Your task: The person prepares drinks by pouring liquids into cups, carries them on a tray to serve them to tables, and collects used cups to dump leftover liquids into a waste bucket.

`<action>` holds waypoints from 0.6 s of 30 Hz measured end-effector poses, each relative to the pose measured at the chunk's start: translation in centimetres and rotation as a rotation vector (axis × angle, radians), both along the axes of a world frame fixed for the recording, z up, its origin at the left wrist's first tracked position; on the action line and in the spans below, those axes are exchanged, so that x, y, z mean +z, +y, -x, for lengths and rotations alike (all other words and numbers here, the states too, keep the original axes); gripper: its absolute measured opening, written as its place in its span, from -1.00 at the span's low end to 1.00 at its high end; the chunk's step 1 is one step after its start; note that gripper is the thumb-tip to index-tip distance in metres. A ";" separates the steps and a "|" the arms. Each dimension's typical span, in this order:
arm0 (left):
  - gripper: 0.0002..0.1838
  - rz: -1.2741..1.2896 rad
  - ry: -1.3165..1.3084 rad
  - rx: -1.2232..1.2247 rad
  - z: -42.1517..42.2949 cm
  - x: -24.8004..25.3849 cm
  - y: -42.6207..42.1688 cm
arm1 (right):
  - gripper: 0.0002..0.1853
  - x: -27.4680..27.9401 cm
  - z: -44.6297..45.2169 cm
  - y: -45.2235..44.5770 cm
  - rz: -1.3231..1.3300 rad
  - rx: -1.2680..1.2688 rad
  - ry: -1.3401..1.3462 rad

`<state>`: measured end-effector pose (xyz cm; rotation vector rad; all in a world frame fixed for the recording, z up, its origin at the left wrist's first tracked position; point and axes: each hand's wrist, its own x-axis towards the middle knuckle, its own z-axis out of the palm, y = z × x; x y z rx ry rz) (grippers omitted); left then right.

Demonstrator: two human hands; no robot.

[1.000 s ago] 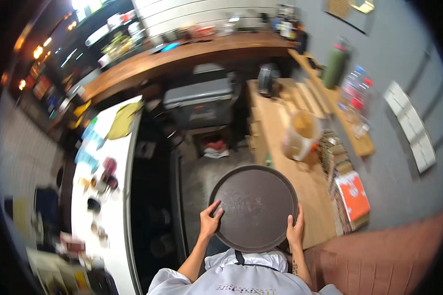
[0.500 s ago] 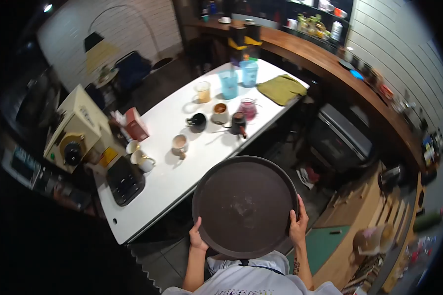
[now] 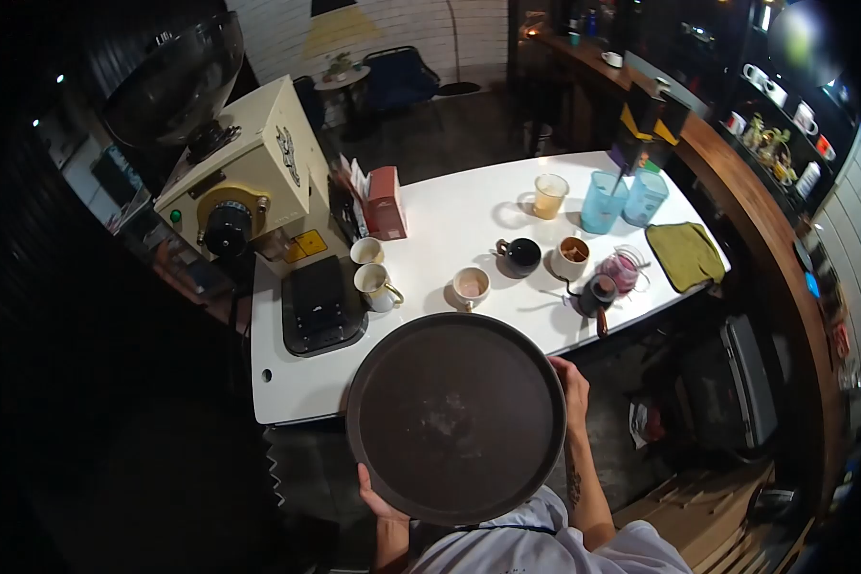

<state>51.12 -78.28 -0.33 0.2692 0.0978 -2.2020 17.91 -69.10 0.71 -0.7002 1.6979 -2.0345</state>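
Between my hands I carry a large round dark brown serving tray (image 3: 450, 450), with only pale scuffs on its surface. My left hand (image 3: 383, 496) grips its lower left rim, thumb on top. On the right side, my right hand (image 3: 570, 390) holds the rim, its fingers mostly under or behind the edge. The tray's far edge overlaps the near side of the white table (image 3: 421, 206) in view. Just beyond it are a white mug (image 3: 471, 286), a black cup (image 3: 519, 256) and two gold-handled mugs, the nearer mug (image 3: 378, 287) beside the grinder base.
A cream coffee grinder (image 3: 249, 172) stands at the table's left end, near a red box (image 3: 386, 203). Farther right are a small dark pot (image 3: 598, 295), blue pitchers (image 3: 603, 203), a yellowish cup (image 3: 549, 196) and a green cloth (image 3: 686, 256). A wooden counter (image 3: 717, 158) runs along the right.
My view has swung left, toward the grinder. The tray, still in both hands, now overlaps the table's near edge more. The things on the table stay in place.
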 end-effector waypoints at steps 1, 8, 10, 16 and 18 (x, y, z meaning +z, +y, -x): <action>-0.31 0.002 -0.005 0.022 0.5 -0.1 0.1 | -0.58 0.7 1.2 -1.5 -0.188 -0.014 0.033; -0.25 0.020 -0.004 0.117 5.3 0.5 1.1 | -0.52 -3.6 10.8 -12.2 -0.322 -0.162 0.505; -0.25 0.009 0.086 0.137 6.5 0.7 1.5 | -0.14 -3.6 12.6 -14.0 -0.447 -0.231 0.768; -0.25 -0.092 -0.098 0.321 8.4 -0.1 2.1 | 0.04 -1.3 13.1 -16.3 -0.710 -0.060 0.692; -0.26 -0.102 -0.011 0.285 8.1 0.8 2.6 | 0.07 -0.5 12.7 -17.0 -0.751 -0.034 0.598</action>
